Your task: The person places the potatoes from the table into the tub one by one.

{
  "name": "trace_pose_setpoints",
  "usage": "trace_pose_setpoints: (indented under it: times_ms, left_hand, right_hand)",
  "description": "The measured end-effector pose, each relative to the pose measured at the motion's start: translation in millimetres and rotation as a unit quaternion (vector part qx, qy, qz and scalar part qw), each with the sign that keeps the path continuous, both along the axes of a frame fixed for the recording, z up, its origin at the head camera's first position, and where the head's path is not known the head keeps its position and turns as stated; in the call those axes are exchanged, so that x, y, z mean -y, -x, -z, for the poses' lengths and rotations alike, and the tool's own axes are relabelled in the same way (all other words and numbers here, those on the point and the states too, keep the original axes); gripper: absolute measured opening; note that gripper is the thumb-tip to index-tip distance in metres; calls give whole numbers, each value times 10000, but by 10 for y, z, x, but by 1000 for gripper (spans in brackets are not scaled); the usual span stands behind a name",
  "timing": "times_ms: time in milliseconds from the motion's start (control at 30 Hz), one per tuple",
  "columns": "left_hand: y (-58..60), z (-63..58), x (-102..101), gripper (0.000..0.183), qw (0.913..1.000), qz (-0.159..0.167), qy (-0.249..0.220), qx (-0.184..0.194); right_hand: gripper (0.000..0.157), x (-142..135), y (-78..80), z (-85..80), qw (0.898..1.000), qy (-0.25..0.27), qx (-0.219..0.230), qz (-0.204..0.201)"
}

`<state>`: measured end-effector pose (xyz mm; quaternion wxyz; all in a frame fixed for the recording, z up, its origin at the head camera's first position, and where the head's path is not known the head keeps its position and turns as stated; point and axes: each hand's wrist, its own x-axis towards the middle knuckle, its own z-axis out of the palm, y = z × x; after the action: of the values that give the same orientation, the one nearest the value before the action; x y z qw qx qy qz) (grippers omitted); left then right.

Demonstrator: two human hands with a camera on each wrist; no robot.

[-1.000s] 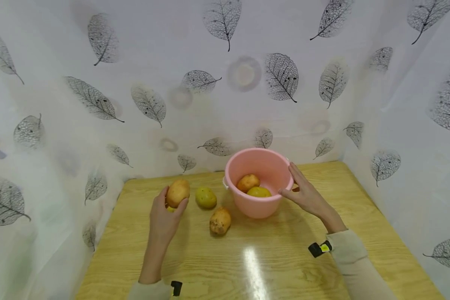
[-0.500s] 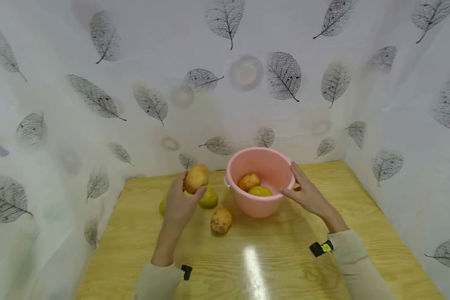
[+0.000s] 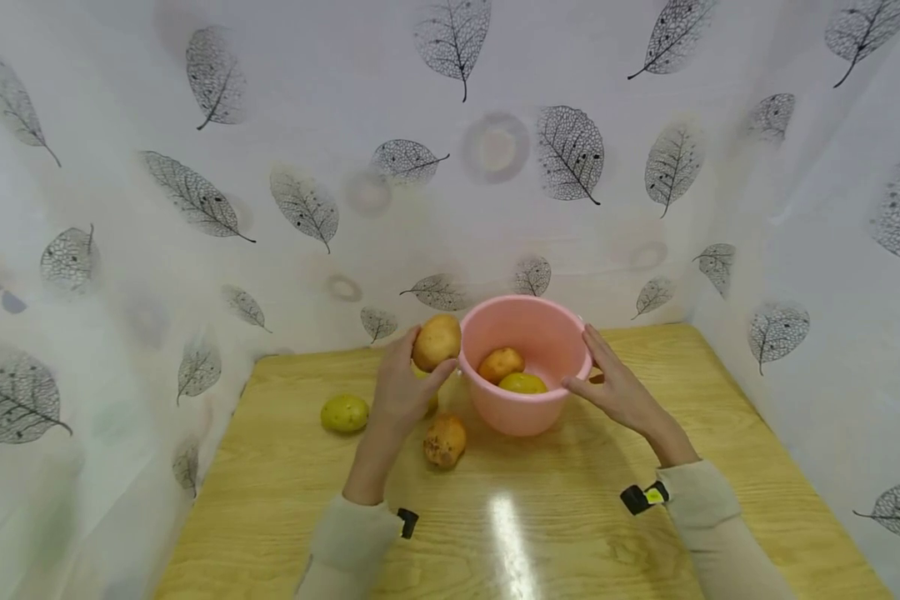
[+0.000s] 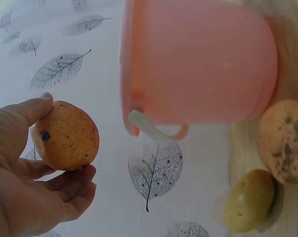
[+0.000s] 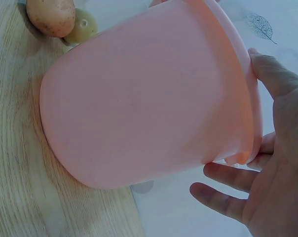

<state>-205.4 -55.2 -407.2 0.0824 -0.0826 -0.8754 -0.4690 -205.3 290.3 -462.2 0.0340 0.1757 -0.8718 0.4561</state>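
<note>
In the head view my left hand (image 3: pixel 405 386) holds a potato (image 3: pixel 437 342) in the air at the left edge of the pink bucket (image 3: pixel 522 414). Thumb and fingers go round the potato (image 4: pixel 66 136) in the left wrist view. My right hand (image 3: pixel 625 390) grips the bucket's rim on the right; the right wrist view has the thumb (image 5: pixel 270 69) on the rim and fingers beneath it. Inside the bucket lie a potato (image 3: pixel 502 365) and a yellow oval fruit (image 3: pixel 523 383).
Left of the bucket a blemished potato (image 3: pixel 444 441) and a yellow-green oval fruit (image 3: pixel 345 413) lie on the wooden table (image 3: pixel 570 517). Another yellow-green fruit (image 4: pixel 250 201) is mostly behind my left hand in the head view. A leaf-patterned sheet (image 3: pixel 330 100) stands behind.
My left hand has carried the potato rightward and up, from over the fruit on the left to the bucket's rim. The right hand has stayed on the rim.
</note>
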Motion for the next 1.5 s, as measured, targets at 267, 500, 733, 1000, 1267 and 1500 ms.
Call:
trace_pose_setpoints:
  times_ms: [267,500,733,1000,1267,1500]
  left_hand:
    - [70,18,-256,81,9998,209,49,-20]
    - [89,-51,-460,82,9995,284,118,107]
    - [162,-97,-656,82,9988,398,110,264]
    - [297,16,-883,74,9958,893,-132,170]
    - [290,64,-1044,82,9917,959,600,613]
    - [319,91,-1183,83,9890,880,889,787]
  right_hand:
    - [93,-20,18,35,10000,-79,-9,48]
    - [93,-28,11,27,9999,-106,-48,66]
    - [94,-12,13,13,9999,-108,-11,105]
    - [94,-10,15,24,10000,-50,78,35]
    - [96,2,27,26,9999,-78,110,12]
    - [95,-18,21,36,9998,-140,82,71]
